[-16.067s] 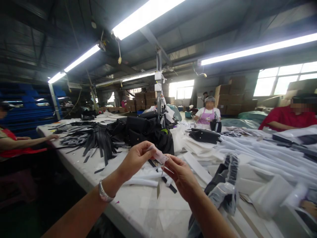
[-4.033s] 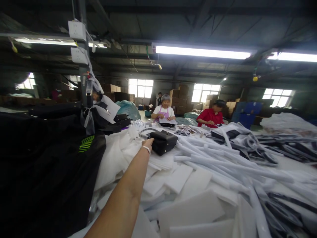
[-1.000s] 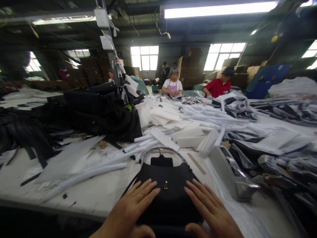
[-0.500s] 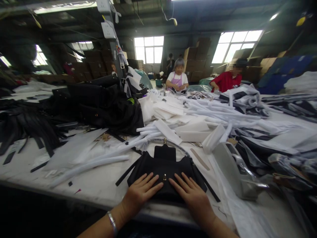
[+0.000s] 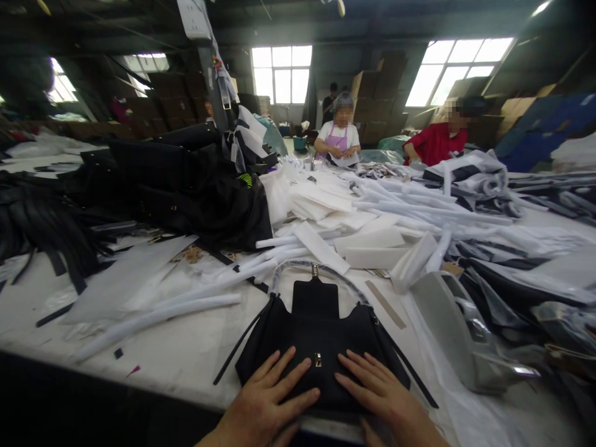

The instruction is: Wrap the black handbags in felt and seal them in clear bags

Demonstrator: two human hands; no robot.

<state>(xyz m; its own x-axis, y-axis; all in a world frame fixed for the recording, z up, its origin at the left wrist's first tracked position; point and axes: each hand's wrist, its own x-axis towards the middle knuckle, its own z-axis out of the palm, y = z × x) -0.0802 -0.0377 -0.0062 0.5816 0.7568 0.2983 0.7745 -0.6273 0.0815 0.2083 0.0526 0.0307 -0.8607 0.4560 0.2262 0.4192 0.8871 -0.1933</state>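
A black handbag (image 5: 321,329) lies on the white table in front of me, its flap (image 5: 316,299) folded back away from me. A gold clasp (image 5: 318,360) sits on its front panel, and a wrapped handle (image 5: 298,266) arches behind it. My left hand (image 5: 270,394) rests on the left part of the front with its fingers spread. On the other side of the clasp, my right hand (image 5: 379,388) lies with fingers apart on the bag. Both thumbs are partly hidden low near the bag's bottom edge.
A grey tape dispenser (image 5: 459,335) stands to the right. White foam sheets and tubes (image 5: 372,239) are heaped behind the bag. Black bags (image 5: 186,192) pile up at the left, near black straps (image 5: 51,223). Two people (image 5: 339,138) work across the table.
Both hands have slid toward me on the bag's front, down toward its bottom edge, fingers still spread. The view has tilted down and come closer, so more of the handle shows.
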